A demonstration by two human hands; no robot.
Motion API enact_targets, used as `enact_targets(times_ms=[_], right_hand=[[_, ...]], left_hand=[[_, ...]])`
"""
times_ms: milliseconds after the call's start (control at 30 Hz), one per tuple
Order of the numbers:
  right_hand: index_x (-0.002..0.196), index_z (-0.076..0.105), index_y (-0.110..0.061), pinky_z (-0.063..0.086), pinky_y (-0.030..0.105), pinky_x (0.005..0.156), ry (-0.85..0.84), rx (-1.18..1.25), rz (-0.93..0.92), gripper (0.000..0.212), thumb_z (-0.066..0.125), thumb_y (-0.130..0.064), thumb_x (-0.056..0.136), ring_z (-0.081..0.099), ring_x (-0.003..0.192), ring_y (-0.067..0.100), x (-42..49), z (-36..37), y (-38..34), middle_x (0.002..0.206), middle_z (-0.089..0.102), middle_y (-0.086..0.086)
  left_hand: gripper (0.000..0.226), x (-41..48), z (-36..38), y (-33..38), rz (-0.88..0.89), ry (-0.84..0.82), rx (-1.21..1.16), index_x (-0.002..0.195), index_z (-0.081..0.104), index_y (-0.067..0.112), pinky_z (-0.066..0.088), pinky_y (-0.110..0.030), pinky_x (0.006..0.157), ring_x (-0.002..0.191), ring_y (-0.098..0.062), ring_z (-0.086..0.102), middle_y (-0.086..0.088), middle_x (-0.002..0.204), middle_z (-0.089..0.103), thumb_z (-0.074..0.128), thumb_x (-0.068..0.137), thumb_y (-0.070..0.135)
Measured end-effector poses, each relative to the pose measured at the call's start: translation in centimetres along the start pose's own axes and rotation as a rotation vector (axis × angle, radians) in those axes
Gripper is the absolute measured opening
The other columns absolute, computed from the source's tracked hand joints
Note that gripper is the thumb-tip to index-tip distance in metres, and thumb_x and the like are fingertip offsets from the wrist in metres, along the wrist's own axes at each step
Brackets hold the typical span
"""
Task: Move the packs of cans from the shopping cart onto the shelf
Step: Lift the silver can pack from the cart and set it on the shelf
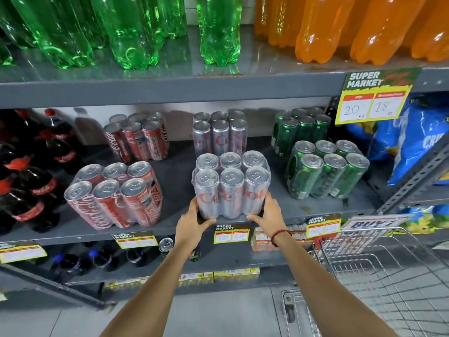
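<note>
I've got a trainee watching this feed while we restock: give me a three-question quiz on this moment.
1. True or false: both hands grip the silver pack at the shelf's front edge.
2. Which colour pack stands directly left of it? A red B green C blue
3. Fill in: the visible part of the shopping cart holds ___ packs.

Key: 1 true, left hand and right hand clasp its lower sides; 2 A, the red pack; 3 no.
</note>
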State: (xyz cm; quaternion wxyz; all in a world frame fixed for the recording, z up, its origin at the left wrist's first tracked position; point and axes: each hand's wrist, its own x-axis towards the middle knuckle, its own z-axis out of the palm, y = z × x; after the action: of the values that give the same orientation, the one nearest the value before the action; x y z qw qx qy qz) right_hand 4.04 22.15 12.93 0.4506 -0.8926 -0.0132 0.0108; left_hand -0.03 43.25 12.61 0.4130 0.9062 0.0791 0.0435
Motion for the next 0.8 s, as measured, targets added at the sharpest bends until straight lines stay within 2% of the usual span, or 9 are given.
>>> enact_targets(times_ms=[167, 467, 567, 633, 700, 733, 800], right_hand=[[0.122, 0.040, -0.013, 0.037, 0.040, 0.098, 0.001, 0.018, 0.015, 0.069, 0.078, -0.012, 0.064, 0.045, 0.114, 0.028, 0.0, 0.0, -0.1, 0.117, 0.055, 0.015], [0.117, 0.040, -0.010, 0.039, 0.040, 0.092, -0.015, -0.011, -0.001, 0.066, 0.078, -0.010, 0.063, 0.047, 0.111, 0.031, 0.4, -0.4, 0.0, 0.112, 0.057, 0.017], [0.124, 0.039, -0.013, 0.040, 0.041, 0.097, -0.005, 0.054, -0.031, 0.072, 0.078, -0.010, 0.063, 0.047, 0.116, 0.029, 0.0, -0.6, 0.4, 0.121, 0.057, 0.013], [0.130, 0.039, -0.015, 0.041, 0.040, 0.102, 0.035, 0.136, -0.030, 0.078, 0.079, -0.013, 0.063, 0.050, 0.117, 0.025, -0.3, -1.3, 1.2, 0.125, 0.057, 0.010], [0.129, 0.044, -0.012, 0.043, 0.034, 0.100, 0.111, 0.205, -0.004, 0.074, 0.080, -0.015, 0.065, 0.053, 0.113, 0.019, -0.7, -2.9, 2.5, 0.125, 0.057, 0.008], [0.125, 0.048, -0.011, 0.045, 0.032, 0.098, 0.165, 0.227, 0.005, 0.067, 0.079, -0.015, 0.066, 0.054, 0.109, 0.017, -0.8, -3.9, 3.3, 0.123, 0.058, 0.008], [0.115, 0.056, -0.009, 0.049, 0.036, 0.093, 0.310, 0.257, 0.038, 0.051, 0.077, -0.013, 0.069, 0.057, 0.104, 0.018, -1.0, -6.5, 5.1, 0.116, 0.061, 0.008]], left_hand=[[0.077, -0.2, 0.0, 0.5, -0.033, 0.002, 0.040, 0.137, 0.033, 0.015, 0.047, -0.036, 0.082, 0.109, -0.032, 0.060, -0.008, 0.121, 0.066, 0.074, 0.074, 0.033], [0.077, -0.5, 0.6, 0.6, -0.079, 0.018, -0.022, 0.139, 0.032, 0.014, 0.046, -0.038, 0.090, 0.116, -0.031, 0.057, -0.010, 0.128, 0.062, 0.073, 0.076, 0.027], [0.076, -2.0, 2.5, 1.8, -0.140, 0.194, -0.128, 0.139, 0.032, 0.014, 0.045, -0.043, 0.096, 0.120, -0.031, 0.053, -0.010, 0.132, 0.056, 0.074, 0.076, 0.019], [0.069, -4.0, 5.0, 3.5, -0.211, 0.383, -0.129, 0.136, 0.036, 0.009, 0.042, -0.049, 0.097, 0.120, -0.035, 0.048, -0.017, 0.131, 0.051, 0.072, 0.078, 0.021], [0.058, -5.8, 7.9, 5.5, -0.203, 0.480, -0.116, 0.130, 0.041, 0.003, 0.039, -0.049, 0.092, 0.113, -0.036, 0.047, -0.021, 0.123, 0.048, 0.067, 0.082, 0.022], [0.053, -6.5, 9.1, 6.6, -0.149, 0.475, -0.131, 0.128, 0.044, 0.003, 0.039, -0.046, 0.091, 0.108, -0.033, 0.046, -0.020, 0.119, 0.048, 0.065, 0.083, 0.021], [0.042, -6.8, 11.3, 8.6, 0.003, 0.340, -0.173, 0.124, 0.048, 0.005, 0.040, -0.033, 0.089, 0.099, -0.021, 0.045, -0.013, 0.112, 0.047, 0.061, 0.087, 0.020]])
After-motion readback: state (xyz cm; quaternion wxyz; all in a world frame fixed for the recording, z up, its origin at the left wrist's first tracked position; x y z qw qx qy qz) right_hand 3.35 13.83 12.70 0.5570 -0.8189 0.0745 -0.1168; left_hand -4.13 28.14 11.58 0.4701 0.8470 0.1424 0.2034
